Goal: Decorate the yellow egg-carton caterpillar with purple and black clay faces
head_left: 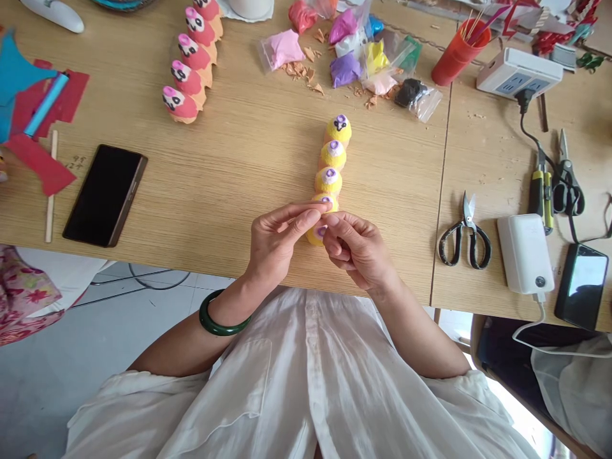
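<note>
My left hand (275,239) and my right hand (361,245) meet fingertip to fingertip in front of me. Both pinch at the same spot, and whatever lies between the fingers is too small to make out. Just beneath and beyond them stands a row of yellow clay figures (333,154) with white patches and purple rings. The farthest yellow figure (338,129) also bears black marks. My hands partly cover the nearest ones. A second row of red clay figures (196,54) with pink and black details on orange bases stands at the far left.
Bags of coloured clay (345,69) and orange crumbs lie at the back. A red cup (459,54) holds sticks. Scissors (465,233), a white power bank (526,255) and a power strip (519,70) are to the right. A phone (105,194) and red paper (43,166) lie left.
</note>
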`<state>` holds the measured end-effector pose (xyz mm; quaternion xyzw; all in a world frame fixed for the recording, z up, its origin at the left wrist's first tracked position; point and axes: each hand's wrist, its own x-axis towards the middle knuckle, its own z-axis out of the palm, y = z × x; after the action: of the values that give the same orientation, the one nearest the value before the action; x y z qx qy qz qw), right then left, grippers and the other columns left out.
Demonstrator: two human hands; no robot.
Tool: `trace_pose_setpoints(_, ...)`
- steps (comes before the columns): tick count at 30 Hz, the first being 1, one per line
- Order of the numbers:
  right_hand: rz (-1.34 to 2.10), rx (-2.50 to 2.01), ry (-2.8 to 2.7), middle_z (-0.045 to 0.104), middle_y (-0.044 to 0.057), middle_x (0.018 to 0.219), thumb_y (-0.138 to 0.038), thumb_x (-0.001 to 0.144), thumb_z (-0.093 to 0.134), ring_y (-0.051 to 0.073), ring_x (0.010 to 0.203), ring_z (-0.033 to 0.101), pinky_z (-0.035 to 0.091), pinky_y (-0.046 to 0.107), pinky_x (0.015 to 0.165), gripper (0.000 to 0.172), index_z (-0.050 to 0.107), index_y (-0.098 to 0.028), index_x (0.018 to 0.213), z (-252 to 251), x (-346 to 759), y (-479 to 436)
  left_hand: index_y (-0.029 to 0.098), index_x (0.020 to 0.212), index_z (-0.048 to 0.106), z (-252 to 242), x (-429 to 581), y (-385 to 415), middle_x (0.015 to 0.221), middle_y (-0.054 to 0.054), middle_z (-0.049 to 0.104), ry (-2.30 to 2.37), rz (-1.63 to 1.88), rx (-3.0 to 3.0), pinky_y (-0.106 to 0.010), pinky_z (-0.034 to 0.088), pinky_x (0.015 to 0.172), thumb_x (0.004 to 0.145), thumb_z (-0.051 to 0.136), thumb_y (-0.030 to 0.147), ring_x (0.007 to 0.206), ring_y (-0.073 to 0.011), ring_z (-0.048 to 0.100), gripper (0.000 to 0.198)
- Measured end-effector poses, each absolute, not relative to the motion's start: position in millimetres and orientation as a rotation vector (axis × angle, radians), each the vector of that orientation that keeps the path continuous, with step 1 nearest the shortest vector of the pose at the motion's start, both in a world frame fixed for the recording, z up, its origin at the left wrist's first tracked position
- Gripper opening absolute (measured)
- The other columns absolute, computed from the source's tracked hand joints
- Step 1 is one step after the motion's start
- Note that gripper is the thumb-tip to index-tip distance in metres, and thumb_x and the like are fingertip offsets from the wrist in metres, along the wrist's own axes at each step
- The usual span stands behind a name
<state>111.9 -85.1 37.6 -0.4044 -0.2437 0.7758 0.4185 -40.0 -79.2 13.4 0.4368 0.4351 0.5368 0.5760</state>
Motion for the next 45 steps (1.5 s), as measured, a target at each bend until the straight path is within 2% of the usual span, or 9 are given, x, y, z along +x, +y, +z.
trace_pose_setpoints(4,1.935,-1.025,-0.601,0.048,-0.01,0.055,-0.055,0.074,0.094,0.002,0.044,0.024,0.012,0.019,0.039,0.046,0.067,-0.018,0.082,37,111,-85,0.034,0.097,0.088,12,-41,-79,0.111,0.002,0.086,0.99,1.244,0.989,-0.036,0.061,0.11,0.092,0.085,0.041,0.114,-0.022,0.079,0.01)
trace_pose_setpoints(8,1.921,-1.019,-0.6,0.05,-0.01,0.057,-0.055,0.076,0.092,0.002,0.046,0.022,0.012,0.019,0.04,0.045,0.065,-0.019,0.082,35,111,-85,0.037,0.118,0.085,10,-44,-79,0.127,0.0,0.082,0.973,1.183,0.984,-0.037,0.061,0.111,0.095,0.079,0.054,0.131,-0.0246,0.073,0.03)
trace_pose_setpoints(11,1.922,-1.017,-0.602,0.048,-0.01,0.056,-0.055,0.075,0.092,0.002,0.045,0.022,0.012,0.019,0.04,0.046,0.064,-0.019,0.081,35,111,-85,0.037,0.126,0.082,9,-43,-81,0.134,0.001,0.08,0.933,1.156,1.028,-0.038,0.058,0.116,0.093,0.082,0.052,0.137,-0.0259,0.07,0.036)
trace_pose_setpoints(15,1.921,-1.007,-0.589,0.049,-0.01,0.054,-0.055,0.074,0.093,0.001,0.044,0.023,0.013,0.018,0.039,0.046,0.065,-0.019,0.081,36,111,-84,0.034,0.115,0.086,9,-41,-82,0.125,-0.001,0.083,0.943,1.178,1.077,-0.036,0.057,0.117,0.097,0.08,0.042,0.13,-0.024,0.074,0.021)
trace_pose_setpoints(21,1.963,-0.995,-0.597,0.051,-0.008,0.055,-0.055,0.078,0.09,0.002,0.044,0.024,0.013,0.019,0.038,0.048,0.059,-0.019,0.07,39,112,-86,0.031,0.094,0.088,9,-41,-80,0.11,0.001,0.085,0.952,1.335,1.12,-0.032,0.063,0.103,0.091,0.088,0.034,0.11,-0.0194,0.08,0.005)
trace_pose_setpoints(28,1.976,-1.003,-0.584,0.047,-0.01,0.053,-0.054,0.081,0.087,0.002,0.045,0.022,0.014,0.018,0.038,0.044,0.06,-0.019,0.074,43,112,-88,0.033,0.104,0.087,5,-38,-79,0.115,0.002,0.084,0.903,1.375,1.172,-0.031,0.063,0.103,0.096,0.082,0.03,0.113,-0.0184,0.08,0.01)
trace_pose_setpoints(34,2.01,-0.948,-0.547,0.05,-0.009,0.054,-0.048,0.082,0.086,0.002,0.044,0.023,0.013,0.017,0.038,0.038,0.062,-0.018,0.076,42,111,-88,0.028,0.089,0.084,2,-36,-76,0.098,0.003,0.079,0.921,1.493,1.17,-0.022,0.062,0.084,0.088,0.09,0.03,0.092,-0.0115,0.076,0.006)
trace_pose_setpoints(39,2.029,-0.945,-0.527,0.05,-0.008,0.055,-0.046,0.082,0.085,0.002,0.045,0.023,0.013,0.017,0.038,0.038,0.061,-0.018,0.074,43,110,-89,0.024,0.082,0.077,-1,-35,-75,0.101,0.001,0.074,0.96,1.516,1.169,-0.024,0.061,0.083,0.084,0.094,0.037,0.099,-0.0137,0.073,0.021)
trace_pose_setpoints(45,2.069,-0.92,-0.488,0.047,-0.01,0.055,-0.048,0.078,0.091,0.002,0.045,0.021,0.011,0.017,0.038,0.039,0.066,-0.018,0.082,41,111,-88,0.026,0.089,0.082,-1,-36,-76,0.104,0.001,0.078,0.911,1.503,1.234,-0.024,0.063,0.088,0.09,0.089,0.03,0.103,-0.0139,0.076,0.009)
